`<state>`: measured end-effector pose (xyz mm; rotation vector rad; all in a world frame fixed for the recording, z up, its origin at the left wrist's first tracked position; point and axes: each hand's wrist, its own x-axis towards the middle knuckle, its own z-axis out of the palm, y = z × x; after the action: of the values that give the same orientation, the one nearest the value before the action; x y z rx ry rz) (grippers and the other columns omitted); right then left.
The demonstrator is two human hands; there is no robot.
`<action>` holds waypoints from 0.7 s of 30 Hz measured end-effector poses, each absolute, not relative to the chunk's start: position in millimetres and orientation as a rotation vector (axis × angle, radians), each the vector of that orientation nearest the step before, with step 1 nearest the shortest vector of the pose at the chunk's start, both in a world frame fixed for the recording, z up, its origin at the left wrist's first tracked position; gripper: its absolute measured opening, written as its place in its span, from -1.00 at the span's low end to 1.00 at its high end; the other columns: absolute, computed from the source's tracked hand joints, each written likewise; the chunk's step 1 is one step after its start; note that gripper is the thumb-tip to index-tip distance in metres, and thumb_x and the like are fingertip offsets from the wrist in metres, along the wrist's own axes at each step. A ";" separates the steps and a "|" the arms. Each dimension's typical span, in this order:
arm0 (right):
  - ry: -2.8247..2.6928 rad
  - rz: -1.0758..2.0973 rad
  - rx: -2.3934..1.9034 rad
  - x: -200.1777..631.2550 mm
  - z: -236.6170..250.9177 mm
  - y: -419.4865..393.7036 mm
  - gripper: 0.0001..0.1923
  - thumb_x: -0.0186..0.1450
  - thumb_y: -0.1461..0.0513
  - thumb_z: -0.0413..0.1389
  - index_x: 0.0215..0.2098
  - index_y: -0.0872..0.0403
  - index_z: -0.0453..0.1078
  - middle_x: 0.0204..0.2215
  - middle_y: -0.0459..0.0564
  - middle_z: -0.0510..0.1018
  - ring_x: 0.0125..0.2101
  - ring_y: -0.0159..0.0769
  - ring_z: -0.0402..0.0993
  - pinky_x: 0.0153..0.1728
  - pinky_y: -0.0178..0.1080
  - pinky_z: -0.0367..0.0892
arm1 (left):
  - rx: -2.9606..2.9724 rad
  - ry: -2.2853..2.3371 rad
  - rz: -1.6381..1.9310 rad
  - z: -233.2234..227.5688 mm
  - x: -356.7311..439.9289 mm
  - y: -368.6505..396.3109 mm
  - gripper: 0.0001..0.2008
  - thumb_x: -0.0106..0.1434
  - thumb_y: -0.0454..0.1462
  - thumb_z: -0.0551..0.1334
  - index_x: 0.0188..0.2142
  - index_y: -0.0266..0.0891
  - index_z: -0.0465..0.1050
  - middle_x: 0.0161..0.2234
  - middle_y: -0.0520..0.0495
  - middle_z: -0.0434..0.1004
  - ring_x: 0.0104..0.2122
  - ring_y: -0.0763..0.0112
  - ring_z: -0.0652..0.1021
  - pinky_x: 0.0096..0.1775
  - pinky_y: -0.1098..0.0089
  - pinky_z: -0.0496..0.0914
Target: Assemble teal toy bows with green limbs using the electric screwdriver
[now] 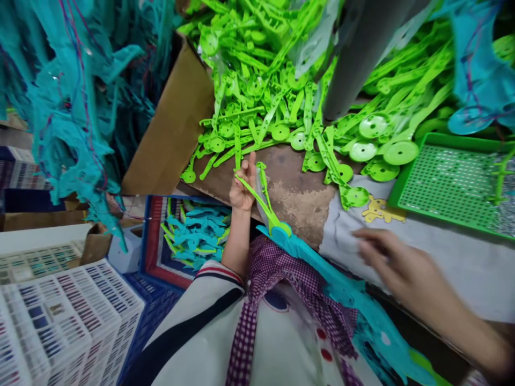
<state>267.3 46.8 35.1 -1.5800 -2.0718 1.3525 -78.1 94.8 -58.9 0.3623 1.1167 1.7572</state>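
My left hand is closed around the end of a thin bright green plastic arm. The arm's round end meets a long teal plastic piece, which slants down to the right across my lap, over a purple checked cloth. Another green strip with a pale wire or strip runs beside the arm. My right hand is blurred by motion above the grey cloth, its fingers apart and nothing visible in them. It is to the right of the teal piece, without visible contact.
Green plastic parts are heaped over the worn table. A grey post stands among them. At the right lies a green perforated tray. Teal parts with wires, a cardboard flap, a basket and white crates are left.
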 end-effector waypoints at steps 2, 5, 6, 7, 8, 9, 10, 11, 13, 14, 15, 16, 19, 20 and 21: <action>-1.957 1.764 -1.356 216.9 16.6 56.5 -0.66 0.42 0.00 -0.04 -0.09 0.02 0.42 -0.49 -0.03 0.57 -0.51 -0.32 0.53 -0.43 -0.25 0.43 | 0.335 1.173 1.731 -57.6 -78.6 94.3 -0.65 0.25 0.03 0.34 -0.46 -0.16 0.45 0.00 0.04 0.54 0.34 0.28 0.30 0.33 0.34 0.29; -1.832 1.997 -1.232 158.8 0.6 65.8 -0.69 0.40 0.06 -0.05 -0.09 0.04 0.40 -0.50 -0.09 0.57 -0.53 -0.34 0.54 -0.43 -0.28 0.42 | 0.340 1.251 1.680 -57.5 -79.7 93.9 -0.68 0.30 0.05 0.28 -0.37 -0.12 0.49 -0.01 0.01 0.54 0.33 0.29 0.32 0.32 0.32 0.31; -1.825 2.008 -1.231 146.5 -1.9 67.2 -0.71 0.39 0.07 -0.05 -0.11 0.05 0.40 -0.50 -0.11 0.57 -0.55 -0.36 0.53 -0.45 -0.28 0.41 | 0.358 1.271 1.668 -58.1 -80.1 93.8 -0.68 0.31 0.06 0.27 -0.35 -0.10 0.49 -0.02 0.00 0.54 0.32 0.29 0.32 0.32 0.30 0.32; -1.829 2.008 -1.235 137.4 -3.3 68.0 -0.72 0.39 0.08 -0.05 -0.14 0.05 0.40 -0.50 -0.12 0.56 -0.56 -0.37 0.51 -0.47 -0.29 0.38 | 0.380 1.287 1.658 -59.1 -80.6 93.7 -0.68 0.32 0.06 0.25 -0.34 -0.09 0.49 -0.03 0.00 0.54 0.32 0.28 0.33 0.31 0.29 0.33; -1.836 2.004 -1.246 131.1 -3.9 68.5 -0.73 0.39 0.09 -0.06 -0.16 0.05 0.40 -0.51 -0.12 0.55 -0.58 -0.39 0.49 -0.49 -0.30 0.36 | 0.399 1.305 1.646 -60.4 -81.1 93.5 -0.67 0.33 0.07 0.23 -0.35 -0.08 0.49 -0.04 -0.01 0.54 0.32 0.28 0.33 0.31 0.29 0.34; -1.841 2.005 -1.260 127.0 -4.0 68.9 -0.74 0.40 0.11 -0.07 -0.19 0.05 0.39 -0.52 -0.13 0.54 -0.60 -0.40 0.47 -0.50 -0.30 0.34 | 0.411 1.325 1.630 -61.8 -81.7 93.2 -0.67 0.33 0.08 0.22 -0.36 -0.07 0.48 -0.06 -0.01 0.54 0.31 0.28 0.34 0.30 0.28 0.36; -1.845 2.009 -1.276 124.5 -3.8 69.2 -0.75 0.40 0.12 -0.07 -0.21 0.05 0.38 -0.52 -0.13 0.54 -0.61 -0.40 0.46 -0.51 -0.31 0.32 | 0.415 1.346 1.610 -63.2 -82.3 92.7 -0.66 0.33 0.09 0.22 -0.38 -0.06 0.48 -0.07 -0.01 0.54 0.31 0.27 0.34 0.29 0.28 0.37; -1.849 2.013 -1.296 123.0 -3.4 69.6 -0.76 0.40 0.13 -0.07 -0.22 0.05 0.37 -0.53 -0.13 0.54 -0.61 -0.41 0.45 -0.51 -0.31 0.31 | 0.414 1.366 1.590 -64.6 -82.9 92.1 -0.65 0.32 0.10 0.22 -0.39 -0.06 0.47 -0.09 -0.01 0.53 0.31 0.26 0.35 0.27 0.28 0.39; -1.859 2.019 -1.329 121.2 -2.7 70.5 -0.79 0.39 0.15 -0.07 -0.23 0.05 0.36 -0.54 -0.14 0.54 -0.61 -0.40 0.46 -0.49 -0.31 0.30 | 0.420 1.395 1.571 -67.0 -84.0 90.5 -0.63 0.28 0.13 0.24 -0.41 -0.05 0.45 -0.11 -0.03 0.53 0.30 0.23 0.35 0.25 0.29 0.41; -1.860 2.023 -1.340 120.4 -2.6 70.8 -0.80 0.39 0.16 -0.07 -0.23 0.05 0.35 -0.55 -0.14 0.55 -0.61 -0.40 0.47 -0.49 -0.30 0.29 | 0.436 1.398 1.577 -68.0 -84.4 89.7 -0.62 0.26 0.15 0.25 -0.42 -0.06 0.44 -0.11 -0.04 0.52 0.31 0.22 0.34 0.25 0.29 0.42; -1.856 2.033 -1.342 119.4 -2.7 70.8 -0.81 0.39 0.17 -0.07 -0.24 0.05 0.34 -0.56 -0.15 0.55 -0.61 -0.39 0.47 -0.47 -0.30 0.30 | 0.463 1.391 1.593 -68.8 -84.7 88.9 -0.61 0.24 0.16 0.26 -0.43 -0.06 0.43 -0.11 -0.05 0.51 0.31 0.21 0.33 0.24 0.29 0.42; -1.836 2.052 -1.344 118.1 -3.1 70.5 -0.83 0.38 0.18 -0.06 -0.24 0.05 0.33 -0.58 -0.15 0.54 -0.61 -0.39 0.47 -0.46 -0.30 0.30 | 0.497 1.371 1.614 -69.4 -84.8 88.2 -0.59 0.22 0.18 0.26 -0.44 -0.07 0.41 -0.11 -0.06 0.50 0.32 0.20 0.32 0.24 0.28 0.42; -1.612 2.205 -1.354 113.3 -4.9 67.0 -0.85 0.37 0.18 -0.06 -0.27 0.06 0.31 -0.65 -0.16 0.51 -0.65 -0.39 0.45 -0.46 -0.30 0.30 | 0.596 1.272 1.693 -70.1 -84.2 87.0 -0.51 0.10 0.23 0.33 -0.49 -0.09 0.34 -0.13 -0.07 0.47 0.35 0.18 0.27 0.25 0.30 0.41; -1.489 2.262 -1.362 111.8 -5.2 65.2 -0.85 0.36 0.18 -0.05 -0.26 0.06 0.30 -0.65 -0.16 0.50 -0.66 -0.39 0.44 -0.48 -0.31 0.29 | 0.614 1.248 1.712 -69.9 -83.9 86.9 -0.48 0.05 0.24 0.36 -0.51 -0.10 0.31 -0.15 -0.06 0.46 0.36 0.18 0.25 0.25 0.32 0.40; -1.362 2.312 -1.371 110.6 -4.8 63.2 -0.85 0.36 0.17 -0.05 -0.24 0.07 0.28 -0.65 -0.17 0.50 -0.67 -0.40 0.44 -0.51 -0.31 0.28 | 0.622 1.237 1.726 -69.5 -83.5 87.0 -0.45 -0.01 0.25 0.39 -0.53 -0.10 0.28 -0.16 -0.06 0.46 0.37 0.19 0.23 0.26 0.36 0.39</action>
<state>110.6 63.2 -4.8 -1.3710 -1.3624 2.3123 -83.5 87.0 -69.5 0.6225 1.2375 1.7256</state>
